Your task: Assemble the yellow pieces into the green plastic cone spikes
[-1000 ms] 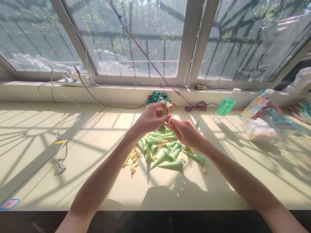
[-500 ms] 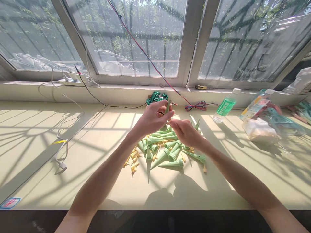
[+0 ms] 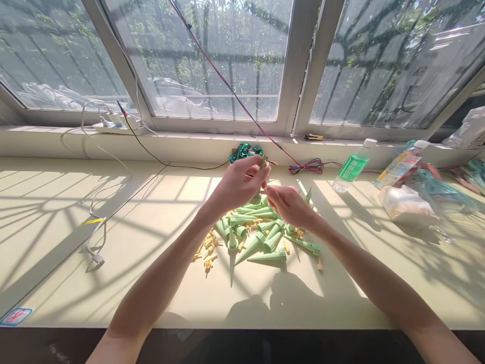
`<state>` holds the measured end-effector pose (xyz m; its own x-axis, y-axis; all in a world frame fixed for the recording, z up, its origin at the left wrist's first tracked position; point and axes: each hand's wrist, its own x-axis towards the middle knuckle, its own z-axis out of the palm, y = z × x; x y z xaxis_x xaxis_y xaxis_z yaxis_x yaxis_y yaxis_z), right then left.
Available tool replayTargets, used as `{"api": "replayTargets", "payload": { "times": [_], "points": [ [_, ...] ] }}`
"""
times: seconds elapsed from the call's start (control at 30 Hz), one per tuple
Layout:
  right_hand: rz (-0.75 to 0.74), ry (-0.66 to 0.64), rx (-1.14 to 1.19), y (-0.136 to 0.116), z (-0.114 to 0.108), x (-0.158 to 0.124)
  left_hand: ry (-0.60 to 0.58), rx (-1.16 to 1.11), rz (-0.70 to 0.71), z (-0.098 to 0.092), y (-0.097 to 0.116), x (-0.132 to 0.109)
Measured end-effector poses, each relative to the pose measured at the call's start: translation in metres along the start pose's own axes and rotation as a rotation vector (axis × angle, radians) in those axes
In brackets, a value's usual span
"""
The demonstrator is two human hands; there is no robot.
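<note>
My left hand [image 3: 240,182] is closed round a green plastic watering spike [image 3: 262,162], held above the pile with its pointed tip up. Close beside it, my right hand [image 3: 291,206] pinches at the spike's lower side; what sits between those fingertips is too small and covered to make out. Below both hands lies a heap of green watering spikes [image 3: 252,247], some with ribbed caps. Small yellow valve pieces [image 3: 209,242] are scattered at the heap's left, with a few among the spikes and one at the right [image 3: 320,264].
A bottle with a green label [image 3: 352,168] stands to the right, near a white packet [image 3: 407,205] and plastic bags. Behind the hands are crumpled green wrapping [image 3: 244,150] and a coiled cable [image 3: 312,165]. A white cable [image 3: 96,258] lies on the left.
My left thumb and fingers have shifted slightly on the spike, and my right hand has moved a little. The heap on the table looks the same.
</note>
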<state>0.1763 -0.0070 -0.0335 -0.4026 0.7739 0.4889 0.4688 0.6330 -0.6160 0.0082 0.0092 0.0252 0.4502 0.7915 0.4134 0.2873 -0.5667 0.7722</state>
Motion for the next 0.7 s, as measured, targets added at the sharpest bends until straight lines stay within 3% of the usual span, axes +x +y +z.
{"api": "replayTargets", "payload": {
  "times": [0.13,0.3,0.7],
  "points": [
    [-0.064,-0.005,-0.142,0.0013,0.0000,-0.0016,-0.008,-0.012,-0.090,-0.0017,-0.0037,0.0019],
    [-0.152,-0.009,-0.217,0.0031,0.0011,-0.0031,0.009,-0.003,-0.094,-0.0016,-0.0056,0.0027],
    [-0.057,-0.032,-0.193,0.0047,0.0035,-0.0039,-0.013,0.098,0.003,0.0033,-0.0058,0.0018]
  ]
}}
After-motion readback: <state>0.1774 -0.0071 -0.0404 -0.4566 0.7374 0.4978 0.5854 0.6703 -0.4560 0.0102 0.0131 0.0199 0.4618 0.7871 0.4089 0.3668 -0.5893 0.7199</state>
